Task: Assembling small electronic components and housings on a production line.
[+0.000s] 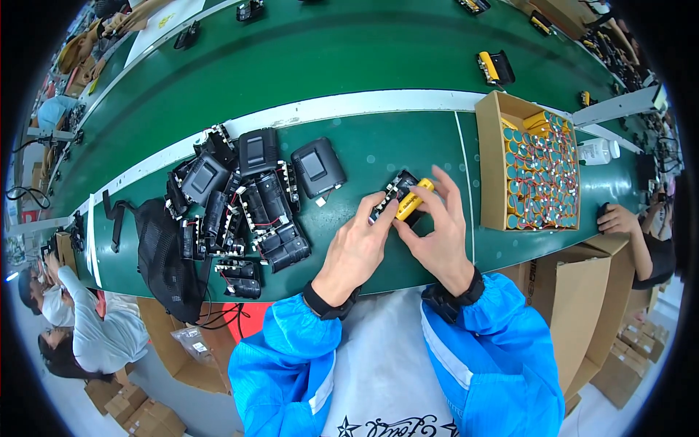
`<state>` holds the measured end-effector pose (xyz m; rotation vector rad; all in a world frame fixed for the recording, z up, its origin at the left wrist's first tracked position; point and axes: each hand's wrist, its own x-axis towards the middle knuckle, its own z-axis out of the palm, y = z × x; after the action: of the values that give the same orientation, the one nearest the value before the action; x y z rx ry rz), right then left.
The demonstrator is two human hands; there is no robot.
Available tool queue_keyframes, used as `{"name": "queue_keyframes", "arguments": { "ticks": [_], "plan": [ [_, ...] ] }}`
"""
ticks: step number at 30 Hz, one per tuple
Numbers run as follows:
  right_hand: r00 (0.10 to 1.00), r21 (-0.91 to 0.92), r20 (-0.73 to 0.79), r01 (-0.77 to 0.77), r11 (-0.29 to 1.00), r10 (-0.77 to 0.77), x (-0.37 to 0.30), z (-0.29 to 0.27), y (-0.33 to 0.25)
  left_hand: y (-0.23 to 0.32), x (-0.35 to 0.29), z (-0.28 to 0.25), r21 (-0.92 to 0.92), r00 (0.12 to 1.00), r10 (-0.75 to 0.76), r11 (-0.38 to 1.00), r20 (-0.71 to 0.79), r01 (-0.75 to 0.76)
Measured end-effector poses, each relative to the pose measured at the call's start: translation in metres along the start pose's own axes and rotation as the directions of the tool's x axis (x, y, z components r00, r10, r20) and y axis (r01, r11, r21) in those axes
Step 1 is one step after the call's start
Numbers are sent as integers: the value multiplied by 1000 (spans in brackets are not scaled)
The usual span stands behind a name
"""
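Note:
A black plastic housing (400, 183) with small parts along its edge is on the green bench in front of me. My left hand (355, 247) grips its near left side with thumb and fingers. In my right hand (443, 229), a yellow cylindrical battery (413, 201) is pinched between thumb and fingers, tilted over the housing. Fingers partly cover both things, so I cannot tell whether the battery is seated in it. Left of my hands is a heap of similar black housings (263, 200), with a black cover (318, 167) at its right side.
An open cardboard box (492, 167) full of yellow batteries stands right of my hands. Beyond a white rail (364, 100) runs a green conveyor belt (349, 58) carrying several housings. A black mesh bag (169, 255) hangs over the left bench edge. Other people work at both sides.

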<state>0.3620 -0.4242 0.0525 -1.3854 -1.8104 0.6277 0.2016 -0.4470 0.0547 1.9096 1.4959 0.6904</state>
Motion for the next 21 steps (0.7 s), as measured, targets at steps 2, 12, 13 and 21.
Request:
{"name": "queue_keyframes", "arguments": {
  "ticks": [2, 12, 13, 21],
  "plan": [
    [1000, -19, 1, 31, 999, -31, -2, 4, 3, -4, 1, -3, 143, 996, 81, 987, -30, -76],
    [994, -56, 90, 63, 996, -58, 0, 10, -6, -6, -1, -15, 199, 999, 36, 979, 17, -38],
    [995, -55, 86, 61, 997, -56, 0, 11, -8, -7, -2, -16, 207, 999, 45, 977, 7, -46],
    [980, -163, 194, -11, 987, 43, 8, 11, -28, -14, -6, -20, 255, 988, 139, 960, -61, -120]
  ]
}}
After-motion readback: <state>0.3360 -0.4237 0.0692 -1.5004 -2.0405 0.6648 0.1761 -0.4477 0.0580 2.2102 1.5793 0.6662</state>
